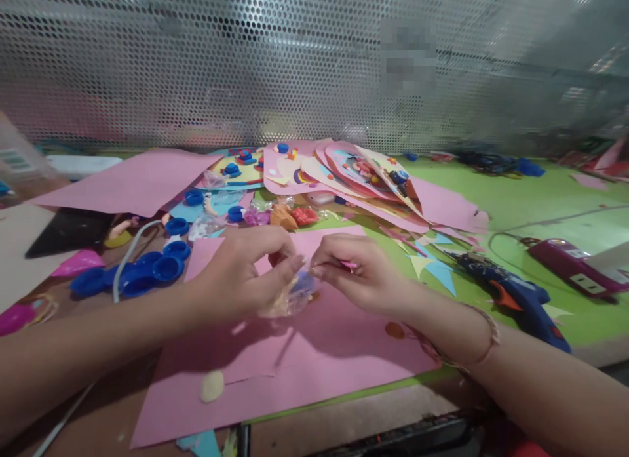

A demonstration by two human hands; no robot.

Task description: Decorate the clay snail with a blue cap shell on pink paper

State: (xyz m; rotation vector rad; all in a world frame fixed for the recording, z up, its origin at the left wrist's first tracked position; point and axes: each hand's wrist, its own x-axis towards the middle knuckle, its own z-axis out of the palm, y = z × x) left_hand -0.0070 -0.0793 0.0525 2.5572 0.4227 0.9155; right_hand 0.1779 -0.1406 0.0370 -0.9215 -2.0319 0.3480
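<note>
Over a pink sheet of paper point(334, 358), my two hands meet with fingers pinched. My left hand point(255, 270) grips a small clear plastic bag point(297, 299) that hangs just below the fingertips. Pale cream and bluish-purple soft stuff shows in or behind the plastic. My right hand point(358, 270) is pinched at the top of the same bag, and a bit of bright pink shows within its curled fingers. On the sheet lie a flat cream disc point(212, 386) and an orange-brown disc point(394, 330).
Blue plastic cups point(142, 270) and a white cable point(130, 254) lie at left. Behind are bagged coloured lumps point(282, 214) and decorated paper cutouts point(344, 172). At right are a blue glue gun point(521, 296), paper scraps point(437, 270) and a purple power strip point(574, 263). A perforated metal panel point(295, 63) stands behind.
</note>
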